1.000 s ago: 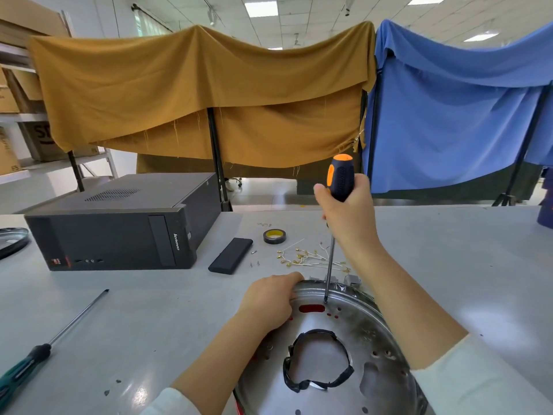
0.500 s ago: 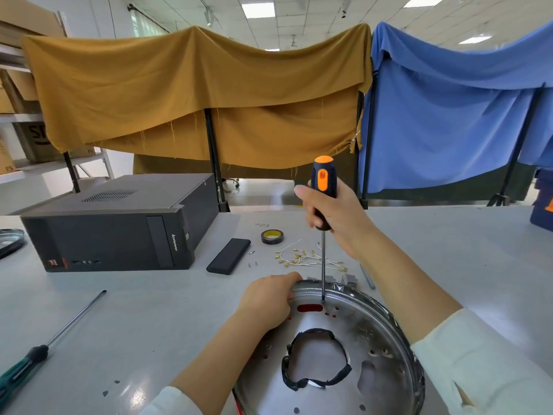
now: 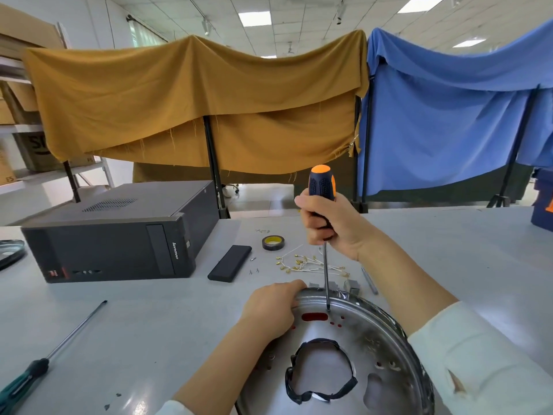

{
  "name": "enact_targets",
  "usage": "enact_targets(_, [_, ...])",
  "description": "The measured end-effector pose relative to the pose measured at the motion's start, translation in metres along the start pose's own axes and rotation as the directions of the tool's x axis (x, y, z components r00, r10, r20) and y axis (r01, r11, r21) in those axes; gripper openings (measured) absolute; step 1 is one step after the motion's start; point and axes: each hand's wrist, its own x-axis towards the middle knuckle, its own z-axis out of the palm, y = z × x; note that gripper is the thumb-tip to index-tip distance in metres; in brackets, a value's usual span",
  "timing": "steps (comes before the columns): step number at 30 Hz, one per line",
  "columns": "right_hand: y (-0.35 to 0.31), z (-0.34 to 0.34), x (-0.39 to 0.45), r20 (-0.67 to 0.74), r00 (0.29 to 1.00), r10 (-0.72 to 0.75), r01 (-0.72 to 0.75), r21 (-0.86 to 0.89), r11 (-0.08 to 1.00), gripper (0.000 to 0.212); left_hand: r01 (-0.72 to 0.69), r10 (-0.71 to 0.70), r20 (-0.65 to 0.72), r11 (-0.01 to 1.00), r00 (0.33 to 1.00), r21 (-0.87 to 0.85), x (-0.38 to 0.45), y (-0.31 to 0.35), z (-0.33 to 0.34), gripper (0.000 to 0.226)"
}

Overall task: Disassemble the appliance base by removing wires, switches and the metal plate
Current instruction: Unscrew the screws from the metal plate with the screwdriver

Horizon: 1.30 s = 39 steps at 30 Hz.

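The round metal plate [image 3: 386,330] of the appliance base lies at the table's near edge, with a black-taped hole in its middle and a red slot near its far rim. My left hand [image 3: 270,307] grips the plate's far left rim. My right hand [image 3: 332,226] grips the black and orange handle of a screwdriver [image 3: 321,187], held upright. Its tip sits on the plate just behind the red slot. A bundle of white wires with brass terminals [image 3: 308,263] lies on the table beyond the plate, and small grey switches [image 3: 353,286] sit by the far rim.
A black computer case [image 3: 119,235] stands at the left. A flat black box [image 3: 230,262], a tape roll [image 3: 273,242] and loose screws lie behind the plate. A green-handled screwdriver [image 3: 45,360] lies at the near left. Cloth-draped racks stand behind the table.
My right hand has shifted slightly left and brought the screwdriver from a lean to upright, its tip staying on the plate. My left hand has kept its hold on the rim.
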Motion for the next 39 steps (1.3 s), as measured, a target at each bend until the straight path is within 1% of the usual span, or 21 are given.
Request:
enact_targets(1, [0.0,0.0,0.0,-0.004,1.0,-0.014,0.014,-0.021,1.0,0.024,0.001,-0.001,-0.001,1.0,1.0,0.001,0.0,0.0,0.0,0.045])
enact_targets(3, [0.005,0.008,0.0,-0.151,0.982,-0.11,0.083,-0.178,0.981,0.023,0.004,-0.004,0.0,1.0,1.0,0.001,0.0,0.0,-0.001,0.045])
enact_targets(4, [0.008,0.013,-0.001,-0.271,0.942,-0.198,0.111,-0.306,0.946,0.026,0.005,-0.005,0.001,1.0,1.0,0.0,0.0,0.0,-0.001,0.046])
enact_targets(6, [0.019,0.021,-0.002,-0.461,0.784,-0.416,0.135,-0.528,0.839,0.03,0.005,-0.005,-0.001,1.0,1.0,-0.001,0.0,0.0,-0.001,0.048])
enact_targets(8, [0.023,0.025,-0.005,-0.528,0.691,-0.494,0.179,-0.537,0.824,0.026,0.002,-0.002,-0.005,1.0,1.0,0.002,0.0,0.001,-0.001,0.046])
enact_targets(9, [0.023,0.025,-0.005,-0.535,0.697,-0.477,0.191,-0.503,0.843,0.022,0.0,0.0,-0.008,1.0,1.0,0.005,-0.001,0.001,-0.001,0.045])
enact_targets(11, [0.02,0.024,-0.004,-0.503,0.767,-0.399,0.167,-0.444,0.88,0.018,-0.003,0.004,-0.01,1.0,1.0,0.011,-0.001,0.001,0.0,0.044])
enact_targets(14, [0.012,0.016,-0.002,-0.416,0.885,-0.21,0.117,-0.238,0.964,0.029,0.002,-0.002,-0.013,1.0,1.0,0.012,0.0,0.0,0.0,0.044])
enact_targets(16, [0.007,0.006,-0.002,-0.177,0.983,-0.055,0.034,-0.121,0.992,0.034,0.005,-0.005,-0.01,1.0,1.0,0.009,0.0,0.0,0.0,0.044])
enact_targets(18, [0.002,-0.001,-0.004,0.094,0.995,0.033,-0.025,-0.085,0.996,0.034,0.003,-0.003,-0.009,1.0,1.0,0.015,0.0,0.0,0.0,0.044])
enact_targets(19, [0.001,-0.001,-0.005,0.126,0.992,0.031,-0.02,-0.086,0.996,0.032,0.004,-0.004,-0.011,1.0,1.0,0.017,0.0,0.001,0.0,0.044])
enact_targets(20, [0.001,0.001,-0.005,0.085,0.996,0.01,-0.002,-0.098,0.995,0.029,0.007,-0.006,-0.013,1.0,1.0,0.017,0.0,0.001,-0.001,0.043])
enact_targets(22, [0.006,0.009,-0.006,-0.109,0.988,-0.109,0.08,-0.247,0.966,0.025,0.008,-0.008,-0.012,1.0,1.0,0.022,0.0,0.002,-0.001,0.044])
enact_targets(25, [0.02,0.023,-0.008,-0.349,0.836,-0.423,0.147,-0.601,0.786,0.022,0.011,-0.011,-0.008,1.0,1.0,0.019,-0.001,0.002,-0.002,0.048])
enact_targets(26, [0.022,0.026,-0.009,-0.389,0.792,-0.471,0.157,-0.615,0.773,0.021,0.014,-0.014,-0.006,1.0,1.0,0.015,-0.001,0.002,-0.002,0.05])
enact_targets(28, [0.022,0.029,-0.008,-0.426,0.786,-0.449,0.172,-0.546,0.82,0.016,0.018,-0.018,-0.003,1.0,1.0,0.01,-0.001,0.003,-0.002,0.052])
enact_targets(31, [0.015,0.029,-0.006,-0.449,0.811,-0.375,0.156,-0.452,0.878,0.019,0.012,-0.012,-0.003,1.0,1.0,0.013,-0.001,0.002,-0.002,0.052])
enact_targets(33, [0.009,0.023,-0.005,-0.435,0.854,-0.284,0.166,-0.29,0.943,0.025,0.01,-0.01,-0.006,1.0,1.0,0.012,-0.001,0.002,-0.001,0.051])
enact_targets(36, [0.005,0.012,-0.004,-0.139,0.983,-0.122,0.111,-0.08,0.991,0.027,0.012,-0.012,-0.005,1.0,1.0,0.013,0.0,0.001,0.0,0.048])
enact_targets(37, [0.004,0.009,-0.004,-0.079,0.991,-0.107,0.102,-0.066,0.993,0.025,0.011,-0.011,-0.006,1.0,1.0,0.015,0.0,0.0,0.0,0.047])
enact_targets(39, [0.005,0.004,-0.006,-0.081,0.985,-0.153,0.145,-0.105,0.984,0.024,0.009,-0.008,-0.01,1.0,1.0,0.015,0.001,0.0,0.001,0.047])
